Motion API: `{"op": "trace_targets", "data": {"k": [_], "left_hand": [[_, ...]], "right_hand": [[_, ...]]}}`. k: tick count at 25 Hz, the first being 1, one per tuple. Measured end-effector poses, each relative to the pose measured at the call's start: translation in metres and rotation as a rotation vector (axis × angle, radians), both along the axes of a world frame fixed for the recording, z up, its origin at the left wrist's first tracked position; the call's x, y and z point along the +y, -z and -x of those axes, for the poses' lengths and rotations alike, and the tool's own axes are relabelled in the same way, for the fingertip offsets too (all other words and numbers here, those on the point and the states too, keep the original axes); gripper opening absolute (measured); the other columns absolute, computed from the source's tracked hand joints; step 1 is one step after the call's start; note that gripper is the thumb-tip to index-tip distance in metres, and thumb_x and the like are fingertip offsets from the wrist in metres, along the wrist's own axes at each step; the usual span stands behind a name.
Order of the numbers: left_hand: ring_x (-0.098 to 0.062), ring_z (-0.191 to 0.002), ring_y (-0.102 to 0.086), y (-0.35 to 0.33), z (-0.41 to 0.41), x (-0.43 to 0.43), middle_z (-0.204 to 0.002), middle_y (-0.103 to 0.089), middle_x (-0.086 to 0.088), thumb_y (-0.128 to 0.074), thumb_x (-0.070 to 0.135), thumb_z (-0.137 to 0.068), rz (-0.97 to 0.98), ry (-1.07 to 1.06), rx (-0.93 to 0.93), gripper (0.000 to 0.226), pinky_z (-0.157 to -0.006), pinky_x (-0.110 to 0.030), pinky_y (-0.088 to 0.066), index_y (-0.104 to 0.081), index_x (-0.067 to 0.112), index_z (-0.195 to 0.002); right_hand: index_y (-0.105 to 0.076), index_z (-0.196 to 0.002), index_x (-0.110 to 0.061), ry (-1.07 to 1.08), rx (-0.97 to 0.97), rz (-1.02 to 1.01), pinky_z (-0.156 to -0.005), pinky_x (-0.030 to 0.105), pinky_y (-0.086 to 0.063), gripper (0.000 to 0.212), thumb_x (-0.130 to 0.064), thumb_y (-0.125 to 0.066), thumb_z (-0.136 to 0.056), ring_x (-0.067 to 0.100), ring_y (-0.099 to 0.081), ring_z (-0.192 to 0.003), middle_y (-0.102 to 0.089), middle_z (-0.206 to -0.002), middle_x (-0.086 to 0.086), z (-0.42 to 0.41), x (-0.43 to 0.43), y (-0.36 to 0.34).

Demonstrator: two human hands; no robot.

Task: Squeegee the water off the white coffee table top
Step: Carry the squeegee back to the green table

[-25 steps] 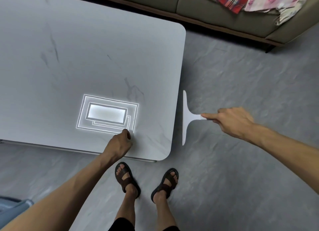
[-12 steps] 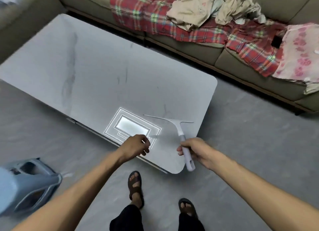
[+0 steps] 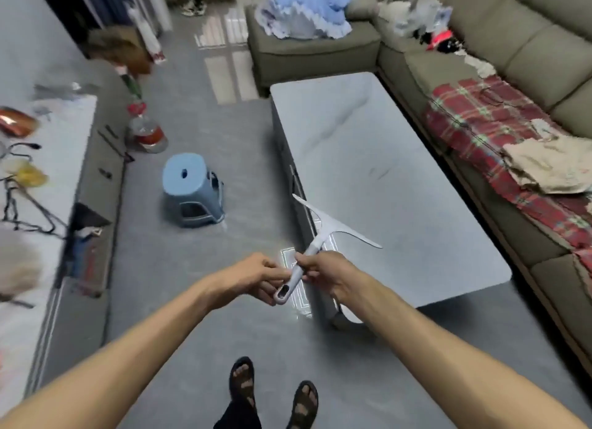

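Note:
The white coffee table [image 3: 384, 179] stretches away from me at centre right, its marbled top faintly streaked. A white squeegee [image 3: 323, 233] is held in the air over the table's near left corner, blade up and tilted, handle pointing down toward me. My right hand [image 3: 326, 273] grips the handle just under the blade's neck. My left hand [image 3: 259, 276] holds the lower end of the handle, fingers curled round it beside the hanging hole. Both hands sit close together in front of the table's near edge.
A blue plastic stool [image 3: 192, 195] stands on the grey floor left of the table. A sofa [image 3: 528, 134] with a red plaid cloth and clothes runs along the table's right side. A low cabinet [image 3: 48, 204] with clutter lines the left wall. My sandalled feet [image 3: 272, 393] are below.
The view swung round, so the table now runs lengthwise away from me. My left hand left the tabletop and joined the right on the squeegee handle; the squeegee rose off the table.

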State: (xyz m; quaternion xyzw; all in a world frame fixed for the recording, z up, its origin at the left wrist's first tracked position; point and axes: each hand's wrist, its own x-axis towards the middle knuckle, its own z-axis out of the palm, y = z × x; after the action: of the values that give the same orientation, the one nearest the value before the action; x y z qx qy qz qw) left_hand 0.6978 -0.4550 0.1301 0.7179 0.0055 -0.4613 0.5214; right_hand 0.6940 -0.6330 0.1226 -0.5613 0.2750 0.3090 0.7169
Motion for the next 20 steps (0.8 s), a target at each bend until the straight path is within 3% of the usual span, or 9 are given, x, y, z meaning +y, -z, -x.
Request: {"op": "trace_targets", "data": {"k": [4, 9, 14, 17, 20], "left_hand": [[-0.013, -0.055, -0.062, -0.023, 0.106, 0.112, -0.067, -0.062, -0.011, -0.072, 0.015, -0.079, -0.081, -0.295, -0.058, 0.007, -0.062, -0.023, -0.056, -0.068, 0.01, -0.077], [-0.008, -0.05, -0.062, -0.027, 0.249, 0.227, -0.06, -0.06, -0.004, -0.068, 0.005, -0.084, -0.154, -0.528, -0.052, 0.003, -0.056, -0.02, -0.055, -0.065, 0.002, -0.085], [-0.015, -0.056, -0.064, 0.006, 0.423, 0.334, -0.06, -0.06, -0.003, -0.067, 0.003, -0.084, -0.166, -0.716, -0.02, 0.004, -0.065, -0.027, -0.057, -0.065, 0.005, -0.082], [-0.013, -0.055, -0.062, 0.043, 0.521, 0.387, -0.065, -0.058, -0.007, -0.066, 0.0, -0.085, -0.191, -0.764, 0.009, 0.009, -0.062, -0.026, -0.056, -0.065, -0.003, -0.093], [-0.006, -0.051, -0.063, 0.097, 0.604, 0.431, -0.064, -0.063, -0.002, -0.068, 0.001, -0.084, -0.239, -0.833, 0.082, 0.013, -0.057, -0.022, -0.056, -0.067, 0.003, -0.097]], "right_hand": [[-0.054, -0.078, -0.008, -0.277, -0.051, 0.01, -0.05, 0.018, -0.047, 0.015, -0.002, -0.062, -0.089, 0.014, -0.049, -0.057, -0.049, -0.066, 0.005, 0.059, 0.12, -0.016], [-0.051, -0.086, -0.007, -0.557, -0.1, 0.067, -0.051, 0.023, -0.051, 0.011, -0.004, -0.062, -0.088, 0.016, -0.052, -0.054, -0.049, -0.065, 0.006, 0.16, 0.253, -0.013], [-0.056, -0.082, -0.01, -0.825, -0.105, 0.172, -0.048, 0.02, -0.043, 0.014, -0.018, -0.058, -0.092, 0.015, -0.056, -0.054, -0.058, -0.068, 0.006, 0.295, 0.379, 0.02], [-0.059, -0.074, -0.007, -0.891, -0.079, 0.196, -0.049, 0.02, -0.046, 0.017, -0.013, -0.061, -0.089, 0.016, -0.055, -0.054, -0.057, -0.066, 0.009, 0.382, 0.44, 0.055], [-0.058, -0.072, -0.002, -0.937, -0.004, 0.21, -0.051, 0.023, -0.051, 0.018, -0.004, -0.061, -0.089, 0.018, -0.052, -0.053, -0.054, -0.063, 0.012, 0.457, 0.493, 0.098]]}}
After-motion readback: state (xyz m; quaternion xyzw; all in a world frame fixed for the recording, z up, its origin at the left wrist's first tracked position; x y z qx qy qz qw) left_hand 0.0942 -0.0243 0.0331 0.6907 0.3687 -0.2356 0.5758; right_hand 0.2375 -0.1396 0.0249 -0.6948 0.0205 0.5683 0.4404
